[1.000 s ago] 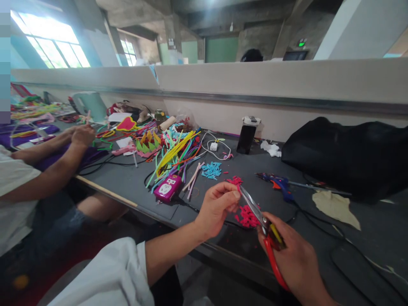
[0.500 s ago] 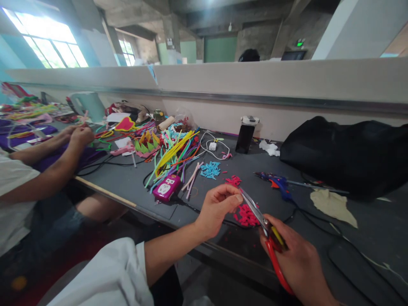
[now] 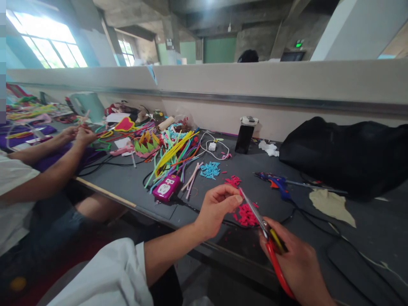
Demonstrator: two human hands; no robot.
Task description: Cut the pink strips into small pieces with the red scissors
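Observation:
My right hand (image 3: 296,263) is closed round the red and yellow handles of a pair of scissors (image 3: 255,212), whose metal blades point up and left. My left hand (image 3: 216,208) pinches something small right at the blade tips; what it holds is too small to make out. Just beyond the blades lies a heap of short red cut pieces (image 3: 246,214) on the dark table (image 3: 127,182). A smaller red heap (image 3: 233,180) and a light blue heap (image 3: 211,170) lie further back.
A blue glue gun (image 3: 277,182) lies right of the heaps, a magenta power strip (image 3: 165,188) and a bundle of coloured pipe cleaners (image 3: 175,155) to the left. A black bag (image 3: 347,155), a dark bottle (image 3: 245,136) and a co-worker's arms (image 3: 57,157) are nearby.
My hands and the scissors stay nearly in place, drifting slightly down. The co-worker's hands at the left have shifted a little.

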